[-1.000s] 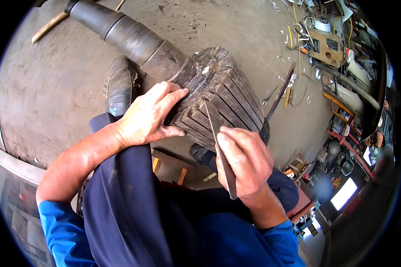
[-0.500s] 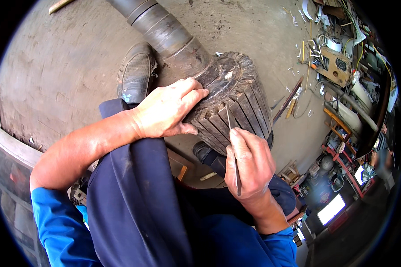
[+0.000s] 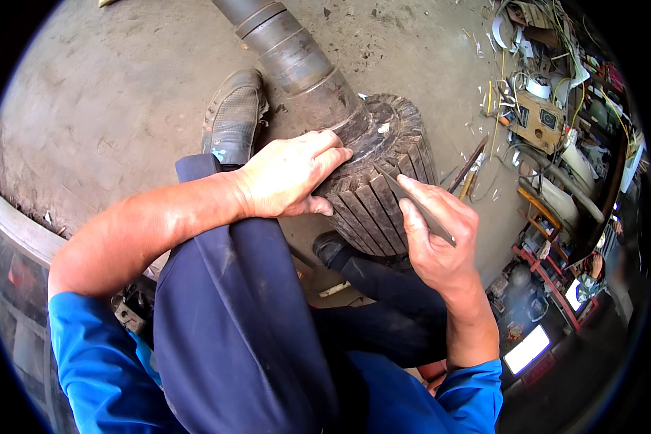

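Observation:
A dark slotted rotor (image 3: 372,210), like one from an electric motor, stands tilted between my legs, its thick stepped shaft (image 3: 293,54) rising to the upper left. My left hand (image 3: 289,173) holds the rotor by its near left rim, fingers over the end face and thumb against the slotted side. Pinched between the thumb and fingers of my right hand (image 3: 441,228) is a thin flat metal blade (image 3: 428,218). Its tip is at the rotor's upper edge, by the slot ends; whether it touches there I cannot tell.
My shoe (image 3: 233,116) is left of the shaft on the dusty floor. To the right lie a dark bar (image 3: 471,163), cables and a wooden box (image 3: 539,121) with two dark round fittings. A pale ledge (image 3: 22,226) runs along the left.
The blade, held upright along my right hand before, now slants across it, and that hand has shifted right and up. The rotor and my left hand appear slightly farther right.

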`<state>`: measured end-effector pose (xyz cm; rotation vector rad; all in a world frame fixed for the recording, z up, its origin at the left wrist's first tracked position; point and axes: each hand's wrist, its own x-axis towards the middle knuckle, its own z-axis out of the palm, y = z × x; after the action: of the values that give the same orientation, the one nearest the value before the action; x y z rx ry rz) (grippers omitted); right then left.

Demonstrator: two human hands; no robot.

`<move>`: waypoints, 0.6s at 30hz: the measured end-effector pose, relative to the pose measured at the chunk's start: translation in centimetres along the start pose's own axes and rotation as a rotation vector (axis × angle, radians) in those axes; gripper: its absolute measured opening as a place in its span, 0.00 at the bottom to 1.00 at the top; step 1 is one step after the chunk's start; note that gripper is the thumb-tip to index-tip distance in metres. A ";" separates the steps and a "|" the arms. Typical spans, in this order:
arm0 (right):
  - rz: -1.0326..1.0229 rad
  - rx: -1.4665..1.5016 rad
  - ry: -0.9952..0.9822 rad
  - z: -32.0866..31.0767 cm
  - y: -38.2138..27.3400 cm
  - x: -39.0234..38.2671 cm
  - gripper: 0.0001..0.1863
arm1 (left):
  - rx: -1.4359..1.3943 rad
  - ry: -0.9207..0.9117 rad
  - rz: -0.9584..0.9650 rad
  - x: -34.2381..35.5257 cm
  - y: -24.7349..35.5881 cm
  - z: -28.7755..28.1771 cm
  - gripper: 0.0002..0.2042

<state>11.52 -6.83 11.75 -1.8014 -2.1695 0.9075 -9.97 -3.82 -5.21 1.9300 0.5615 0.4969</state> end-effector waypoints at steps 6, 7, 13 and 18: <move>-0.183 -0.275 0.068 1.8 -1.9 -1.4 0.14 | -0.025 0.001 0.001 0.1 -0.1 0.0 0.43; -0.184 -0.268 0.094 2.1 -1.6 -1.5 0.15 | -0.030 -0.007 0.002 0.2 0.0 0.0 0.43; -0.002 0.008 0.059 0.9 0.5 0.0 0.14 | -0.032 -0.022 0.003 0.3 0.2 -0.2 0.43; -0.014 0.104 -0.030 0.0 1.0 0.6 0.13 | -0.021 -0.038 -0.034 0.1 0.5 -0.3 0.42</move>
<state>12.17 -6.19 11.08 -1.7328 -2.1081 1.0306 -9.99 -3.74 -4.64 1.9025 0.5619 0.4425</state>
